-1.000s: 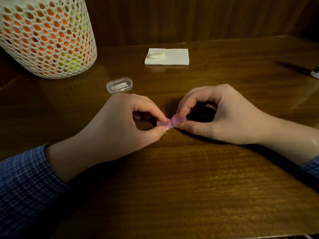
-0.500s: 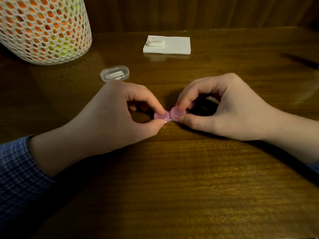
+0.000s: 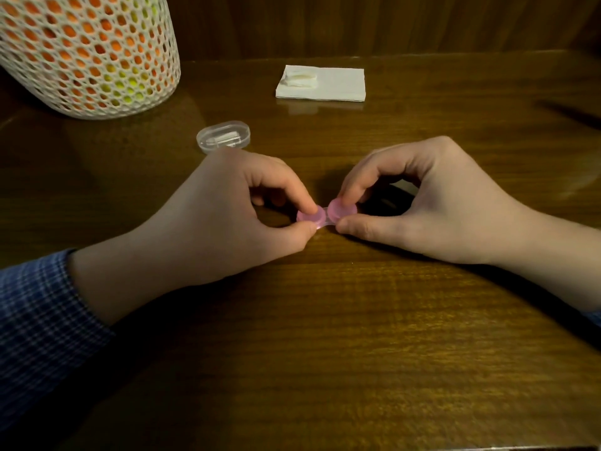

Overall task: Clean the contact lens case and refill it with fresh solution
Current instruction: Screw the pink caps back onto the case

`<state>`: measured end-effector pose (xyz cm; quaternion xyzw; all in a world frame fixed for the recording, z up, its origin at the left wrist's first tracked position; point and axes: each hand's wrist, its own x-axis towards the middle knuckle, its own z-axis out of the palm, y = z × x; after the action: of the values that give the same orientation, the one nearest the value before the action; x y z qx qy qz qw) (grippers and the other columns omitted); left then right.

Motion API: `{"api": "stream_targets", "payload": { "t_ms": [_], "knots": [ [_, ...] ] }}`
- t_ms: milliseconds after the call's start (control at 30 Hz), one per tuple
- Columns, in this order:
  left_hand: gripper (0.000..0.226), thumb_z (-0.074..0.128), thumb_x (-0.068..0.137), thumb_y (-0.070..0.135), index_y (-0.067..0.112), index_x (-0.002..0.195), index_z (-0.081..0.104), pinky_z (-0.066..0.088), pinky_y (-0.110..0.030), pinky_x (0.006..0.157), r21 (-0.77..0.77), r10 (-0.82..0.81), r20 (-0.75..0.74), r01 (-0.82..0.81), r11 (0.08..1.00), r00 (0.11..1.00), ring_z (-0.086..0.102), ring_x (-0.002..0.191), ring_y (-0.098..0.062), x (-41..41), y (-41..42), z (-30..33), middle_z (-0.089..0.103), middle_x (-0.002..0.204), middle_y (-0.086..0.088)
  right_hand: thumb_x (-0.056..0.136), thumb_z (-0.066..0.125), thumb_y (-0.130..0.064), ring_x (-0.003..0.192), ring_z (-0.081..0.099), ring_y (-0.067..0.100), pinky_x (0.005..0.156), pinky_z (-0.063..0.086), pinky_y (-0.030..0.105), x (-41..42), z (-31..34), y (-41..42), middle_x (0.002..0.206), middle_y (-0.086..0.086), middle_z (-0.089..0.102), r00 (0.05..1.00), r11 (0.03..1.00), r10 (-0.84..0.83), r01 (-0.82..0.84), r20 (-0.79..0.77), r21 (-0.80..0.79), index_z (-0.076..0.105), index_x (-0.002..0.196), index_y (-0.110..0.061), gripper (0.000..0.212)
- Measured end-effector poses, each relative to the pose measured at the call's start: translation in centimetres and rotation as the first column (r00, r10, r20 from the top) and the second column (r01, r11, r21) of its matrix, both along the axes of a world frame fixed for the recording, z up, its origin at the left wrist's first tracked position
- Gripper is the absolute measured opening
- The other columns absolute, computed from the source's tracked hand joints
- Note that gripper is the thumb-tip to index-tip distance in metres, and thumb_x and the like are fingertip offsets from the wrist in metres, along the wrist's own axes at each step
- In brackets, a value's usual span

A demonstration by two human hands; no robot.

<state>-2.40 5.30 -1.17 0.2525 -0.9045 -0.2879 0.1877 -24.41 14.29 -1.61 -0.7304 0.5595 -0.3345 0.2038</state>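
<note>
A small contact lens case [image 3: 326, 217] with two pink round caps lies on the wooden table [image 3: 325, 336] at the centre. My left hand [image 3: 221, 219] pinches the left pink cap between thumb and forefinger. My right hand [image 3: 432, 203] pinches the right pink cap the same way. Both caps sit on the case. A dark object lies under my right palm, mostly hidden. No solution bottle shows clearly.
A clear oval plastic box [image 3: 223, 137] lies behind my left hand. A folded white tissue [image 3: 338, 84] with a small white piece on it sits further back. A white mesh container [image 3: 87, 50] with orange and green inside stands at the back left, against a wooden wall.
The hands stay on the two pink caps with nearly the same grip. The view has shifted slightly, so the table items sit a little higher in frame than one second ago.
</note>
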Motion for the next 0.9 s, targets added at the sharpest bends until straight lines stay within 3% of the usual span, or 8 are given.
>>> {"api": "stream_targets", "payload": {
  "t_ms": [500, 900],
  "knots": [
    [0.016, 0.079, 0.078, 0.033, 0.033, 0.093, 0.079, 0.055, -0.017, 0.082, -0.003, -0.003, -0.012, 0.003, 1.000, 1.000, 0.070, 0.094, 0.000, -0.02, -0.11, -0.15, 0.076, 0.095, 0.018, 0.080, 0.079, -0.032, 0.099, 0.072, 0.007, 0.093, 0.059, 0.035, -0.24, 0.90, -0.19, 0.100, -0.012, 0.079, 0.998, 0.997, 0.038, -0.035, -0.047, 0.072, 0.080, 0.099, -0.026, 0.020],
    [0.017, 0.080, 0.078, 0.030, 0.033, 0.095, 0.079, 0.056, -0.017, 0.082, -0.012, 0.003, 0.007, -0.003, 1.000, 1.000, 0.070, 0.094, 0.002, 0.03, -0.14, 0.07, 0.075, 0.096, 0.019, 0.078, 0.080, -0.038, 0.094, 0.072, 0.006, 0.089, 0.059, 0.031, 0.19, 0.79, 0.02, 0.095, -0.013, 0.077, 0.997, 1.000, 0.011, -0.009, -0.074, 0.024, 0.080, 0.095, -0.026, 0.021]
  ]
}}
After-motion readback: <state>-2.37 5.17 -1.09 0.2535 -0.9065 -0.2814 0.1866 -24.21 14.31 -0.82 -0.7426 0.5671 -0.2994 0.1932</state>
